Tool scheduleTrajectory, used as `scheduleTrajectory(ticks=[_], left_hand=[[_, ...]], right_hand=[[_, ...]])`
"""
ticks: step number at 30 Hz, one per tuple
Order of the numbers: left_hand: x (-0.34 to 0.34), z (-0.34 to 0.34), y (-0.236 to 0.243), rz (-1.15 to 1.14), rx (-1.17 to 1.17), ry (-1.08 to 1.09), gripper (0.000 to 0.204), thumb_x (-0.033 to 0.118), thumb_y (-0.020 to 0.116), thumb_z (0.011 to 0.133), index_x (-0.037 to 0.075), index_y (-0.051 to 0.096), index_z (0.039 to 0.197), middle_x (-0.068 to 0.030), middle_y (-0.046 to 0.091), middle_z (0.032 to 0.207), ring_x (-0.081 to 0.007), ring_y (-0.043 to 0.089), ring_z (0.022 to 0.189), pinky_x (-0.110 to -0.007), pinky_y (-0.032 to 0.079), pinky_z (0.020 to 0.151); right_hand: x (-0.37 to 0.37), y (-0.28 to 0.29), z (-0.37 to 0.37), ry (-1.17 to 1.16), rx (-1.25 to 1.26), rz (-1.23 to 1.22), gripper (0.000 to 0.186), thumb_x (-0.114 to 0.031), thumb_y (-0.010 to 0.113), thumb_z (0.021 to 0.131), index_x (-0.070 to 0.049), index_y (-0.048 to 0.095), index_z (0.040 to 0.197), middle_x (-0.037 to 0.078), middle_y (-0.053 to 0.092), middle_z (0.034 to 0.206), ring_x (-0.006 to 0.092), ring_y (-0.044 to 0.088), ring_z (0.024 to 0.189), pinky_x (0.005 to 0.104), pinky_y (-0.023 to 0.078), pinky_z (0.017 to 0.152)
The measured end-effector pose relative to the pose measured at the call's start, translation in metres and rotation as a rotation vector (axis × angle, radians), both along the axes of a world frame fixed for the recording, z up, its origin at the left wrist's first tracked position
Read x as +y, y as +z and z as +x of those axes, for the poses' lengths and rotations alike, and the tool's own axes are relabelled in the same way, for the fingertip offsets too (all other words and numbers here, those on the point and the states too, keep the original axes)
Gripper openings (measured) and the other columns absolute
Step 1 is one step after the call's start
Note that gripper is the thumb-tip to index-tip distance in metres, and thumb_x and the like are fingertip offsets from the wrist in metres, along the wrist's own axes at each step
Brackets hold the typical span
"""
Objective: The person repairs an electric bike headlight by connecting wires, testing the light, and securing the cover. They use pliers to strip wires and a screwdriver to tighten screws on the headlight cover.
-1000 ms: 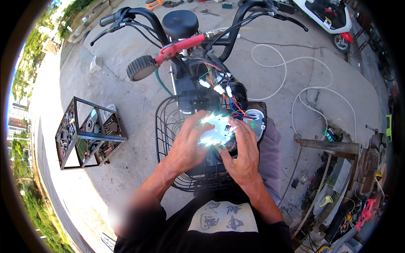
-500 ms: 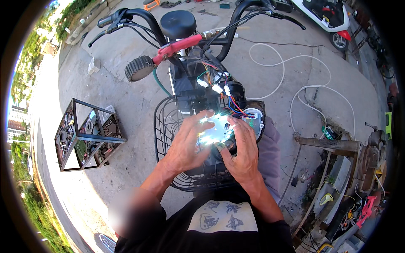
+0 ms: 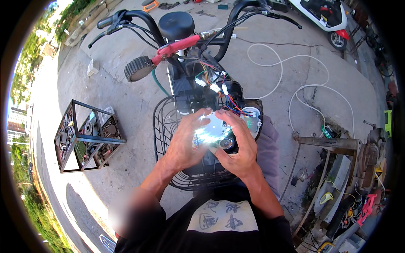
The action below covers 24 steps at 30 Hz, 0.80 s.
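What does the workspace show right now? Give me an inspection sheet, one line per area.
Surface: cracked concrete ground.
Things in hand: lit panel, glare blurring its outline, over a black wire basket before the handlebar.
Clutter: mixed parts in the metal rack; tools around the bench.
Hands: left hand grips the panel's left side; right hand curves around its right, contact unclear.
Cables: coloured wires with white connectors; pale hose looped on the ground.
Surroundings: white-and-red scooter; greenery.
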<state>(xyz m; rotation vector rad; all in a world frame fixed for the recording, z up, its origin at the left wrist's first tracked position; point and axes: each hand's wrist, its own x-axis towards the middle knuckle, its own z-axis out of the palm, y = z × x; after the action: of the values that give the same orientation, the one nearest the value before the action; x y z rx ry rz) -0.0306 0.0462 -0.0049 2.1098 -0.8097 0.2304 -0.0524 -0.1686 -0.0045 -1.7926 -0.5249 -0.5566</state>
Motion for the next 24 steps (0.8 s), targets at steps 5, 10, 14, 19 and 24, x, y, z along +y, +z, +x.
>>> scheduleTrajectory(ticks=[5, 10, 14, 19, 24], left_hand=[[0.0014, -0.0012, -0.0043, -0.005, 0.006, 0.02, 0.072, -0.005, 0.08, 0.08, 0.006, 0.057, 0.147, -0.0268, 0.06, 0.162, -0.0449, 0.061, 0.144, -0.052, 0.052, 0.118], [0.0015, -0.0018, -0.0034, -0.01, 0.023, 0.021, 0.072, -0.005, 0.078, 0.079, 0.006, 0.057, 0.147, -0.027, 0.06, 0.162, -0.0455, 0.063, 0.142, -0.052, 0.052, 0.118], [0.0, -0.0025, -0.0011, -0.018, 0.038, 0.022, 0.072, -0.004, 0.08, 0.079, 0.006, 0.057, 0.146, -0.0269, 0.06, 0.162, -0.0459, 0.063, 0.143, -0.052, 0.052, 0.118], [-0.0014, -0.0024, 0.0017, -0.02, 0.066, 0.017, 0.073, -0.001, 0.085, 0.08, 0.006, 0.056, 0.147, -0.0264, 0.06, 0.161, -0.0453, 0.063, 0.144, -0.053, 0.052, 0.119], [-0.0017, -0.003, 0.0021, -0.018, 0.078, 0.018, 0.074, -0.001, 0.087, 0.081, 0.007, 0.056, 0.147, -0.0255, 0.06, 0.162, -0.0442, 0.062, 0.145, -0.053, 0.051, 0.12]], right_hand=[[0.0062, 0.0018, 0.0066, 0.036, 0.03, -0.002, 0.075, -0.01, 0.095, 0.088, 0.002, 0.063, 0.155, 0.022, 0.071, 0.152, 0.0414, 0.068, 0.142, 0.0489, 0.055, 0.12], [0.0068, -0.0017, 0.0084, 0.046, 0.014, 0.004, 0.075, -0.013, 0.095, 0.09, 0.003, 0.062, 0.155, 0.022, 0.071, 0.151, 0.041, 0.069, 0.14, 0.0488, 0.056, 0.119], [0.0052, -0.0029, 0.0083, 0.044, 0.006, 0.003, 0.076, -0.014, 0.096, 0.09, 0.003, 0.061, 0.156, 0.022, 0.071, 0.15, 0.0406, 0.07, 0.139, 0.0481, 0.056, 0.118], [0.0013, -0.0004, 0.007, 0.024, 0.04, 0.013, 0.077, -0.014, 0.096, 0.09, 0.004, 0.06, 0.156, 0.021, 0.073, 0.149, 0.0408, 0.071, 0.138, 0.0479, 0.057, 0.118], [-0.0007, 0.0008, 0.0071, 0.023, 0.033, -0.003, 0.078, -0.014, 0.097, 0.089, 0.005, 0.06, 0.156, 0.021, 0.073, 0.149, 0.0408, 0.072, 0.137, 0.0477, 0.058, 0.117]])
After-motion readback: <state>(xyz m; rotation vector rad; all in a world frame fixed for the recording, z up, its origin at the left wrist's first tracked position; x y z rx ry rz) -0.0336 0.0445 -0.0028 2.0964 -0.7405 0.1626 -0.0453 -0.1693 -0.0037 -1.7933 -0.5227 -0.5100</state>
